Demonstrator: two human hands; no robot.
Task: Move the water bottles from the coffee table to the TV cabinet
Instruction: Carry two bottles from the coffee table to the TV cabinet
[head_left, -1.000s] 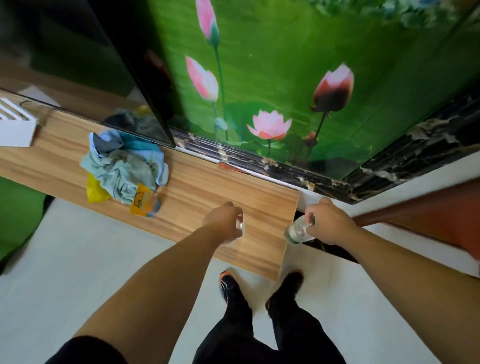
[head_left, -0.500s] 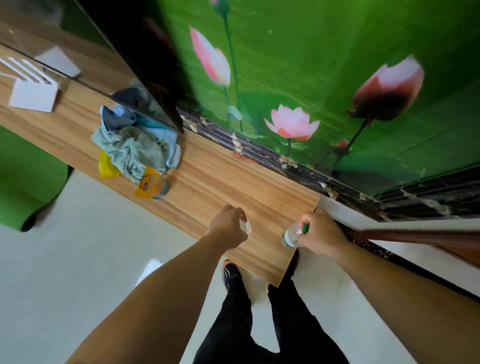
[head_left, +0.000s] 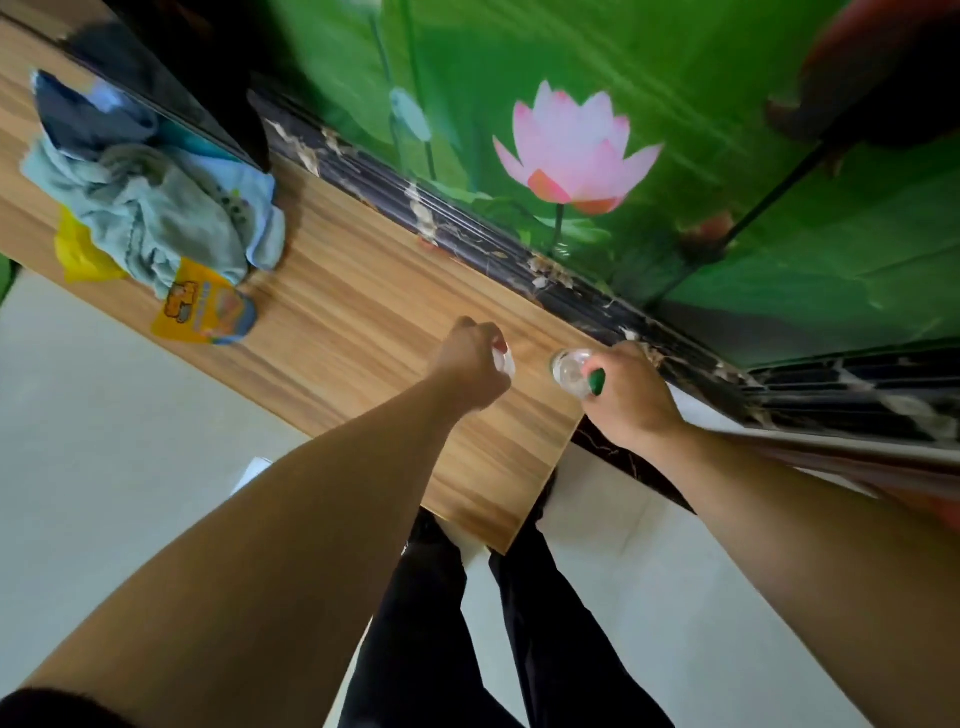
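Each of my hands holds a clear plastic water bottle over the right end of the wooden TV cabinet (head_left: 358, 306). My left hand (head_left: 470, 364) is closed around a bottle (head_left: 503, 359) that is mostly hidden by the fingers; only a clear sliver with a reddish bit shows. My right hand (head_left: 631, 397) grips a second bottle (head_left: 571, 370) with a green label, its clear body pointing left over the cabinet top near the back edge. Whether either bottle touches the wood I cannot tell.
A heap of crumpled cloths (head_left: 150, 208) with a yellow-orange packet (head_left: 202, 309) lies on the cabinet to the left. A dark TV screen (head_left: 171, 73) stands behind it. The lotus-print wall (head_left: 571, 145) with dark marble trim (head_left: 467, 234) backs the cabinet. Pale floor tiles (head_left: 114, 431) lie below.
Both hands have moved forward and over the cabinet top. The right hand's bottle, earlier off the cabinet's right end, is now above the wood. The view has closed in on the wall.
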